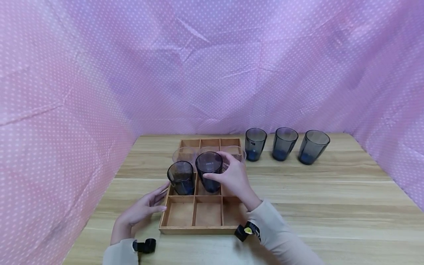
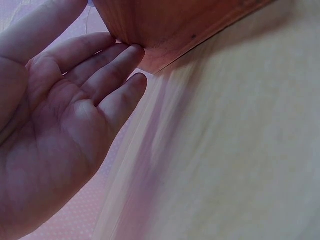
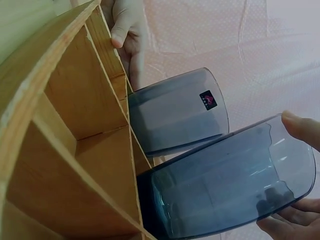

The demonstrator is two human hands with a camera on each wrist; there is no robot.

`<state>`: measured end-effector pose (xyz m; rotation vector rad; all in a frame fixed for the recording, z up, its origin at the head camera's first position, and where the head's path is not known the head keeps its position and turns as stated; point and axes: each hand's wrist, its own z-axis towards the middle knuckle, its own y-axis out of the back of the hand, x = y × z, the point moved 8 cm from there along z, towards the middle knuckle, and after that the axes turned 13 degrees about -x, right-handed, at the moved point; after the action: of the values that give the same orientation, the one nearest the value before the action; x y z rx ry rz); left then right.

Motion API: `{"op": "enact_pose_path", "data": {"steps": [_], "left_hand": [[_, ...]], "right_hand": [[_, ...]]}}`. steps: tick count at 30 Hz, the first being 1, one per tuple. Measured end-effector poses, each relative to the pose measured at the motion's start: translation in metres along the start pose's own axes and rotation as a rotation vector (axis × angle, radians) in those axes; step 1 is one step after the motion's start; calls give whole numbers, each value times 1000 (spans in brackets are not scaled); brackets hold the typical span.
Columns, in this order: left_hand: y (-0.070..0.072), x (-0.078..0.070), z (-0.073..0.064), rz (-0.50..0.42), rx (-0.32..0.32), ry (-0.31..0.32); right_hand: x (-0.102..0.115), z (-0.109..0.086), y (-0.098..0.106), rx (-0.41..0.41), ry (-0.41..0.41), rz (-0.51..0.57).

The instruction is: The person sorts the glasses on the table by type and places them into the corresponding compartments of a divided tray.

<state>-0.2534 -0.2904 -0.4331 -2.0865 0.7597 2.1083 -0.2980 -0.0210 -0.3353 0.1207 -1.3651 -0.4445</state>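
Beige R sleeve point(image 1: 281, 235) and L sleeve point(image 1: 120, 252) are reaching in nearest the head cam, each cuff carrying a black wrist unit point(image 1: 150, 245). Ref. hands: L hand point(image 1: 142, 209) is lying open, fingers extended and thumb apart, w/ fingertips touching the outer L wall of the wooden tray point(image 1: 202, 230); it's holding nothing. R hand point(image 1: 236, 177) is partly closed, thumb and fingers gripping the held glass point(image 1: 208, 166) nr its rim. I'm reading the held glass's base at the mid compt., 2nd row from front; I'm not able to confirm contact w/ the compt. floor. Second glass point(image 1: 181, 180) is standing in the adj. L compt., just beside; the R wrist cam is showing me its black label point(image 3: 208, 100). Clear cups point(image 1: 183, 156) are sitting behind, partly hidden. Three smoky glasses point(image 1: 285, 145) are standing in a row on the worktop point(image 1: 331, 206), to the R of the tray, apart from each other. Pink dotted cloth point(image 1: 212, 84) is hanging behind.
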Motion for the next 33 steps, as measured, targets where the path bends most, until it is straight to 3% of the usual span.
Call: {"op": "enact_pose_path", "data": {"steps": [15,25,33], "left_hand": [[0,0,0,-3,-12,6],[-1,-1,-1,4,-12,-1],[0,0,-2,-5,-11,0]], "right_hand": [[-18,-5,-8,48,-52,-54],[-23,-9,-12,56,2,-141],[-22,-11,-14,106,-5,-166]]}}
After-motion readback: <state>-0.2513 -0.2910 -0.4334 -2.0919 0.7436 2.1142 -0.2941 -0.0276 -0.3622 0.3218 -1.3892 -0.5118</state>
